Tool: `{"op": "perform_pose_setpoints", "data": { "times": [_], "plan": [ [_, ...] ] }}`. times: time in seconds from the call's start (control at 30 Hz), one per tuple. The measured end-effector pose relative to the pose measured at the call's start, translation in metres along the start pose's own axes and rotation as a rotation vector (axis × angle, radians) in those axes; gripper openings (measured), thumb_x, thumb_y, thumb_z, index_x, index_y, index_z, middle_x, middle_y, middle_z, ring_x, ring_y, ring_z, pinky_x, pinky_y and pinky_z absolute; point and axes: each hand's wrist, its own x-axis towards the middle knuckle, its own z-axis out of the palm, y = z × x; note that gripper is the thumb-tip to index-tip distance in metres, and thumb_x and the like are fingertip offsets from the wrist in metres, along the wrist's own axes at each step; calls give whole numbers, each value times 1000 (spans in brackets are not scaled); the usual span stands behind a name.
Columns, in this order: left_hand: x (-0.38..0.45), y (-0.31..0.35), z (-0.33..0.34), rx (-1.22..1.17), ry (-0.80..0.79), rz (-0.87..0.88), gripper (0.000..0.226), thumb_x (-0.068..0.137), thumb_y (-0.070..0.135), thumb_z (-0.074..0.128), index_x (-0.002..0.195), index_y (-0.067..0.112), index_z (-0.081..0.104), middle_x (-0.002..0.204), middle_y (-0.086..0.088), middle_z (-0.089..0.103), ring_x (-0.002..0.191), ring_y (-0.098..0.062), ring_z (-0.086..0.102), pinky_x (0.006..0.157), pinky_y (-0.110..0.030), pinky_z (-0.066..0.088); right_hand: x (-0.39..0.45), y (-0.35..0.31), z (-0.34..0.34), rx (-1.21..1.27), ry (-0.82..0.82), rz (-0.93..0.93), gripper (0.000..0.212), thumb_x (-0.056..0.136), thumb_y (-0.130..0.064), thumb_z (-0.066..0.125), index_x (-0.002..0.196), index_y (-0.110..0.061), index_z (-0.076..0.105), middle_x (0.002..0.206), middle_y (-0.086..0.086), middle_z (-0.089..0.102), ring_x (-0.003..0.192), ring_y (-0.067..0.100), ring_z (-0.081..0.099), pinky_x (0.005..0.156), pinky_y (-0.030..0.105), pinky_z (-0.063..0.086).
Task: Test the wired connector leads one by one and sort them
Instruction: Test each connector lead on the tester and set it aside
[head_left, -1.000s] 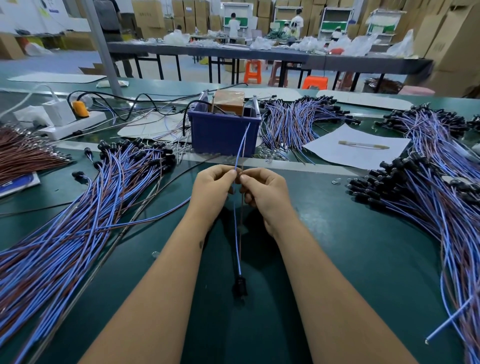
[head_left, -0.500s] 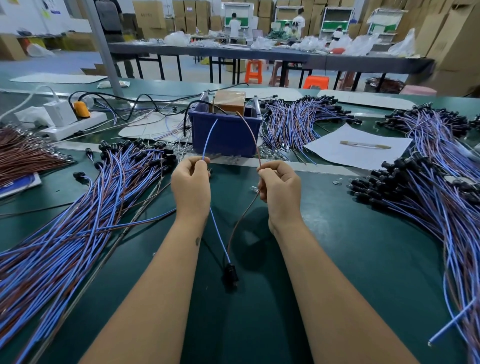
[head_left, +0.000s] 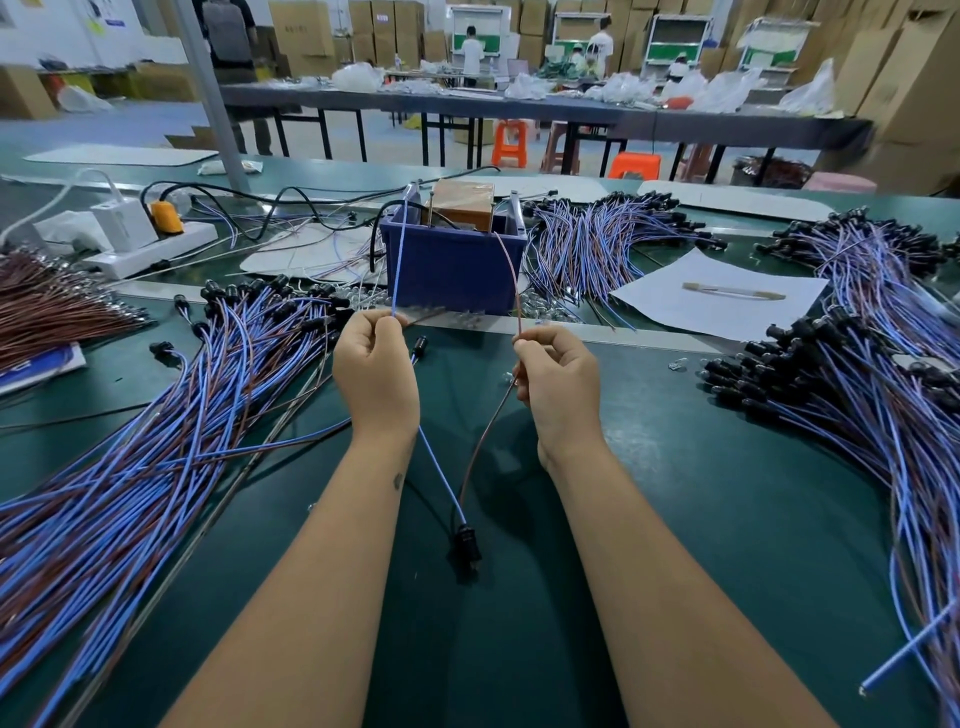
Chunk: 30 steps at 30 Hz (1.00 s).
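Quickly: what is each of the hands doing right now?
Left hand: closed, pinching the thin blue wire.
Right hand: closed, pinching the thin brown wire.

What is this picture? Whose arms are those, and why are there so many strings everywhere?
The camera sits on a person's head, so you see their own arms from above. The strings are wires with little black plugs. The left hand pinches a blue wire, the right hand pinches a brown wire. Both wires join at one black plug near the green table. Big wire piles lie left and right. Behind the hands stands a blue box, probably the tester.
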Motion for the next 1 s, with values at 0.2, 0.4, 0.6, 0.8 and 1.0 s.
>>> {"op": "perform_pose_setpoints", "data": {
  "times": [0.2, 0.4, 0.6, 0.8, 1.0],
  "plan": [
    [2, -5, 2, 48, -28, 1, 26, 88, 5, 43, 68, 18, 54, 56, 6, 40, 43, -4, 29, 41, -16, 25, 1, 2, 0, -21, -18, 16, 17, 90, -7, 58, 79, -18, 64, 57, -5, 53, 55, 10, 48, 49, 19, 41],
    [5, -12, 4, 125, -106, -49, 25, 90, 5, 45, 74, 19, 59, 55, 7, 46, 39, -2, 32, 39, -16, 27, -1, 0, 1, -39, -28, 25, 19, 89, -7, 59, 78, -20, 65, 60, -1, 54, 58, 13, 49, 50, 22, 41],
    [6, -16, 3, 153, -138, -70, 22, 90, 7, 47, 79, 18, 62, 56, 9, 49, 40, -2, 34, 40, -16, 28, -1, -2, 1, -58, -39, 38, 15, 91, -8, 59, 82, -18, 67, 63, 1, 56, 57, 10, 50, 51, 23, 42],
    [6, -18, 3, 172, -152, -73, 20, 91, 9, 47, 82, 17, 63, 61, 6, 51, 41, 0, 36, 41, -13, 30, -2, -3, 0, -68, -47, 27, 15, 91, -8, 59, 84, -18, 67, 65, 3, 57, 60, 10, 51, 51, 22, 43],
    [8, -19, 3, 178, -151, -80, 19, 92, 10, 47, 84, 15, 64, 64, 6, 52, 43, 0, 37, 43, -13, 31, -1, -1, 0, -78, -51, 25, 15, 91, -9, 60, 84, -19, 67, 63, 0, 57, 59, 9, 51, 50, 21, 44]
  ]
}}
